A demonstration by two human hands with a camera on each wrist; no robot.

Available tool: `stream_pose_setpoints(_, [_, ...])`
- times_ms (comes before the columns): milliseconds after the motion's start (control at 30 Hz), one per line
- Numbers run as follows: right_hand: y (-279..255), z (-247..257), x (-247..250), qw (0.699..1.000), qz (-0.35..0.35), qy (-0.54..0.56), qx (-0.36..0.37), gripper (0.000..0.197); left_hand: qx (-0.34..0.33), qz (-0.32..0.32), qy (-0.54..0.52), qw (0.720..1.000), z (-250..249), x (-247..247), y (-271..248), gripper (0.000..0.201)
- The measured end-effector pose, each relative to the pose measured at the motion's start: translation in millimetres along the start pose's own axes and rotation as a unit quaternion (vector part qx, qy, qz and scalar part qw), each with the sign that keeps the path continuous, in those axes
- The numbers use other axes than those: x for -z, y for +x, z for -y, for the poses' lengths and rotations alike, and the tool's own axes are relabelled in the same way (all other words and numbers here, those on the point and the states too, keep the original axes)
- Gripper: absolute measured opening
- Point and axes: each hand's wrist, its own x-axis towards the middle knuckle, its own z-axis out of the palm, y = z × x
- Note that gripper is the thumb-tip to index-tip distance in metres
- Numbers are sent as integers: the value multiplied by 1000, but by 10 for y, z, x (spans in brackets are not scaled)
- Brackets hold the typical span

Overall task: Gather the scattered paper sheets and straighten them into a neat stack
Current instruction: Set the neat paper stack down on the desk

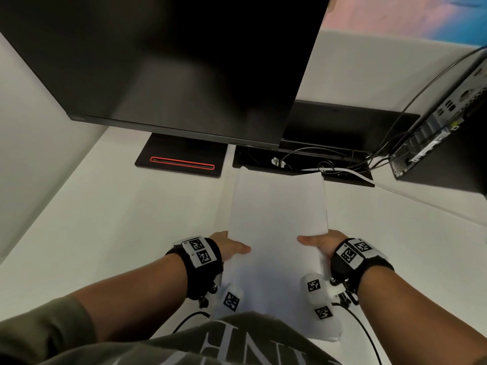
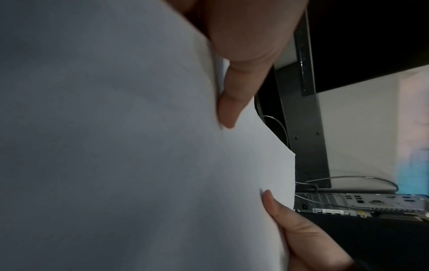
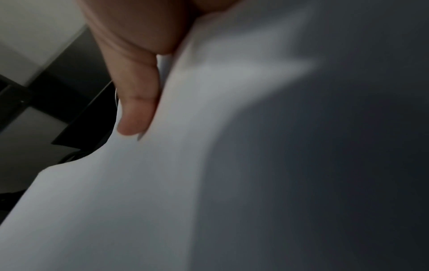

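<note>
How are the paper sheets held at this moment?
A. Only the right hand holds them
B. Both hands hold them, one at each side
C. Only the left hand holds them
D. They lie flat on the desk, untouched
B: in the head view the left hand and the right hand each grip a side edge of the paper sheets, thumbs on top.

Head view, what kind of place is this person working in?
Probably an office desk: a dark monitor on its stand, a desktop computer with cables plugged in, and white paper sheets held in both hands.
</note>
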Motion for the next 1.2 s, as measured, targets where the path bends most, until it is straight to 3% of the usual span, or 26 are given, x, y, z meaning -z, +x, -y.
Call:
stream_pose_setpoints(100, [8, 96, 0, 1000, 0, -19, 2, 51, -16, -21, 10, 1000, -5, 47, 69, 71])
stream_pose_setpoints(167, [32, 137, 7, 999, -3, -32, 3, 52, -38, -59, 36, 997, -13, 73, 109, 60])
stream_pose_setpoints(333, [69, 194, -10, 999, -17, -37, 5, 44, -65, -151, 116, 980, -78, 95, 101, 79])
stream_pose_setpoints(433, [111, 171, -38, 997, -59, -38, 15, 56, -48, -163, 190, 967, -106, 126, 86, 93])
stream_pose_setpoints(633, [-31, 40, -61, 979, -136, -149, 36, 60, -38, -139, 235, 961, -58, 60, 67, 77])
stream_pose_setpoints(767, [-117, -117, -169, 978, -131, -158, 40, 40, -34, -144, 263, 953, -54, -15, 59, 74])
stream_pose_setpoints(1200, [-221, -41, -193, 980, -125, -157, 18, 43, -23, -141, 295, 945, -107, 55, 73, 70])
